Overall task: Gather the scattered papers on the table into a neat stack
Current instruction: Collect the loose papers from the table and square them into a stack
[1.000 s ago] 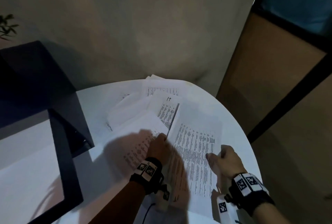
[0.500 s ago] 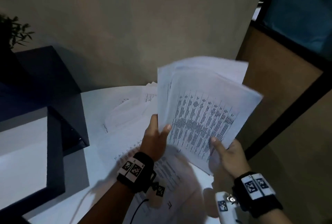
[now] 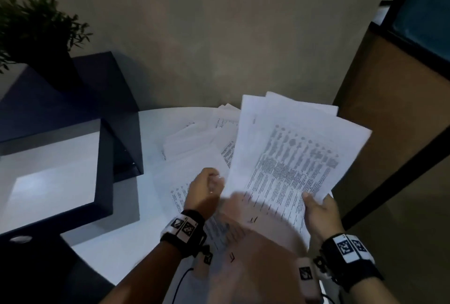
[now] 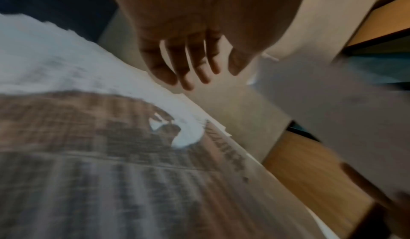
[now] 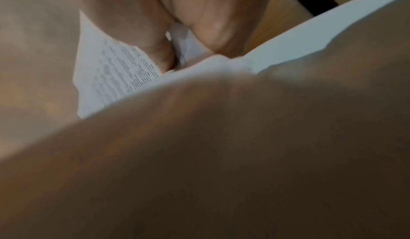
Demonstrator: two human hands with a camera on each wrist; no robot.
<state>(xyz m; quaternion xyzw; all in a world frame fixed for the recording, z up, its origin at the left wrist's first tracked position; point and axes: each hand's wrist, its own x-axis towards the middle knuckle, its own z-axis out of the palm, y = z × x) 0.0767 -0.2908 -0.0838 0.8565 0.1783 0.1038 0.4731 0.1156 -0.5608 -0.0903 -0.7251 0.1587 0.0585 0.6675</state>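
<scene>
Two fingers (image 5: 153, 48) of the right hand (image 3: 319, 213) pinch the bottom corner of a bunch of papers (image 3: 292, 157). The bunch is up in the air over the right side of the worktop (image 3: 109, 242). Its sheets fan out, so the corners do not line up.

The left hand (image 3: 203, 190) is just beside the bunch's lower left corner. Its fingers (image 4: 184, 64) are straight and spread apart, and they hold nothing. Under them lie loose sheets (image 3: 194, 142), printed side up. They spread from the near edge of the worktop to the far edge.

I think the job is about halfway. Some papers are picked up and some are not. Next, the left hand needs to come down flat on a loose sheet, slide it free and tuck it into the bunch. After that, the bunch needs a tap on the worktop to make its edges even. Thin paper bends and slips, so a soft, slow grip looks best.

The head view is blurry at the left hand, so only the left wrist view shows those open fingers. Only the right wrist view shows the pinch up close, though a big blurry brown shape fills most of it. Only the head view shows the whole fan, a dark box (image 3: 107, 157) at the worktop's left edge, and a plant (image 3: 36, 30) behind it.
</scene>
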